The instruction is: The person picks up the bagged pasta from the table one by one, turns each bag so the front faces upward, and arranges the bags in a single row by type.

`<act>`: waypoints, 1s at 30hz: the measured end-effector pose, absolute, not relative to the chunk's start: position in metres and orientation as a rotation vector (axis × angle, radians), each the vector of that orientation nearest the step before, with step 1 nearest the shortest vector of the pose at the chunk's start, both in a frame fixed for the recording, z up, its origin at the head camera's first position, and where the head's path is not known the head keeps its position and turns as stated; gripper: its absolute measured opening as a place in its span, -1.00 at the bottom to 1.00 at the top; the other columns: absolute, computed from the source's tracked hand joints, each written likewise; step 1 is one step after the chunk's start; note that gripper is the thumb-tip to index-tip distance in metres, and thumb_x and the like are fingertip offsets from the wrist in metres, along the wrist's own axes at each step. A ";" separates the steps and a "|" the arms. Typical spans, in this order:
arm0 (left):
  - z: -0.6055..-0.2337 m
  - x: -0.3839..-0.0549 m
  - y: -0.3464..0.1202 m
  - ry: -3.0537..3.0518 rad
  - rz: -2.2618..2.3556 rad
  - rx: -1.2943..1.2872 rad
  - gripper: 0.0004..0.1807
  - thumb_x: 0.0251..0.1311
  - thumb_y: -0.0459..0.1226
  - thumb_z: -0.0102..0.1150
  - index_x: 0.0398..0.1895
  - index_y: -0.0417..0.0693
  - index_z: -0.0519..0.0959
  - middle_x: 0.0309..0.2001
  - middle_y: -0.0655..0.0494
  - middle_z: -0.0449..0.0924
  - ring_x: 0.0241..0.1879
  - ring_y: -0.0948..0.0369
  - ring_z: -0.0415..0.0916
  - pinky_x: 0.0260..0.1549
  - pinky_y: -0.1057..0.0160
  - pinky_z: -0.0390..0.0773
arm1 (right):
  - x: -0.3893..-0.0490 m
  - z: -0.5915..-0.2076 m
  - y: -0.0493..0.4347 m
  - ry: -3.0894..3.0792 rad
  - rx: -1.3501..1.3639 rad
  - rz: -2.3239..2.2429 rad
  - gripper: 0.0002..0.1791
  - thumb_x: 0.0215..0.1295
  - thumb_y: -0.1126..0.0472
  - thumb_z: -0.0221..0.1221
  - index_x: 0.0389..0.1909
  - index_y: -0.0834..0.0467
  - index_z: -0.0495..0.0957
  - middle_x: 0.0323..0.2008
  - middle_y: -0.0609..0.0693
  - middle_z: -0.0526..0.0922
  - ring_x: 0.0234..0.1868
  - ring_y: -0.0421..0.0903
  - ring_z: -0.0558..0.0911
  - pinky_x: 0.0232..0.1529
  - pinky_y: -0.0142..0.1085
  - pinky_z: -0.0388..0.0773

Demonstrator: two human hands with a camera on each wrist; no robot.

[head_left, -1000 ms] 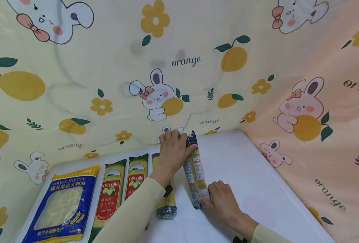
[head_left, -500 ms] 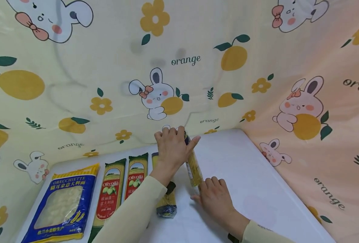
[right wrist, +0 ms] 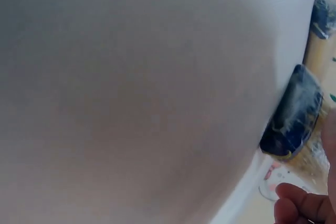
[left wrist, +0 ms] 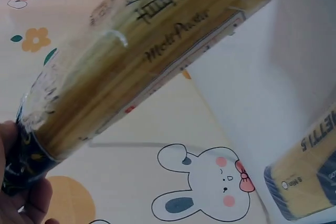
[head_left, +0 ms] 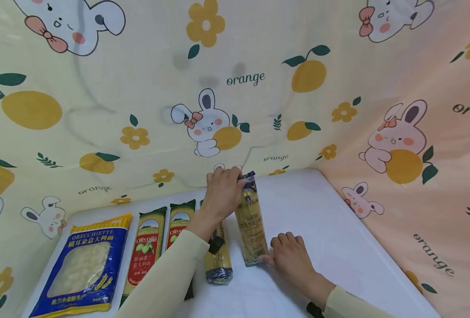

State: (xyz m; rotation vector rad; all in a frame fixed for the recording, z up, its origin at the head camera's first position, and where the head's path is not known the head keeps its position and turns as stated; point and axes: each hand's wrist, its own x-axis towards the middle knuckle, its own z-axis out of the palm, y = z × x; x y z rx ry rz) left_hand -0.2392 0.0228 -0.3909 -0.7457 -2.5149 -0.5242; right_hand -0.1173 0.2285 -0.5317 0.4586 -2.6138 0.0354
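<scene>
A clear-wrapped spaghetti pack (head_left: 252, 225) with dark blue ends stands tilted over the white table, script lettering facing the head camera. My left hand (head_left: 224, 193) grips its top end; the left wrist view shows fingers (left wrist: 38, 203) around the blue end of the spaghetti pack (left wrist: 121, 72). Near the lower end, my right hand (head_left: 292, 258) has its thumb at the pack's right edge, its other fingers loosely bent. In the right wrist view, the blue bottom of the spaghetti pack (right wrist: 294, 119) lies by the fingers (right wrist: 304, 203); contact is hard to tell.
Left of the held pack lies another blue-ended spaghetti pack (head_left: 218, 265), partly behind the left forearm. Farther left are two Olivoilà spaghetti packs (head_left: 145, 247) and a blue orecchiette bag (head_left: 81, 265). A printed curtain (head_left: 259, 110) hangs behind the white table (head_left: 330, 247).
The spaghetti pack has turned about its length, from its label side, past a narrow edge, to the script side. My left hand stays at the top; the right hand has shifted slightly near the bottom.
</scene>
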 end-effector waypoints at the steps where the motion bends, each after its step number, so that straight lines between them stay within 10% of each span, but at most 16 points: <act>1: -0.392 -0.239 0.022 -2.508 -0.521 -0.748 -0.77 0.60 -0.09 0.06 -0.04 -0.06 0.54 -0.23 0.03 0.70 -0.16 -0.01 0.43 -0.16 0.00 0.30 | -0.118 -0.533 0.226 -2.655 0.454 0.035 -0.31 0.06 -0.48 0.34 -0.54 0.06 0.37 -0.54 -0.09 0.32 -0.43 -0.08 0.29 -0.33 -0.18 0.24; 15: -0.418 -0.249 0.014 -2.386 -0.510 -0.691 -0.83 0.65 -0.21 -0.05 -0.06 -0.14 0.44 0.06 -0.16 0.35 -0.01 -0.10 0.22 -0.09 -0.04 0.20 | -0.124 -0.536 0.212 -2.654 0.489 0.042 -0.30 0.09 -0.45 0.37 -0.49 0.11 0.39 -0.55 -0.07 0.34 -0.43 -0.05 0.31 -0.29 -0.16 0.29; 30: -0.446 -0.258 0.033 -2.236 -0.294 -0.772 -0.72 0.65 -0.22 -0.13 -0.28 -0.19 0.36 -0.27 -0.07 0.30 -0.22 -0.03 0.17 -0.19 0.02 0.13 | -0.086 -0.513 0.226 -2.945 0.374 0.117 -0.36 0.26 -0.43 0.30 -0.47 0.08 0.46 -0.54 -0.10 0.38 -0.41 -0.08 0.36 -0.28 -0.15 0.29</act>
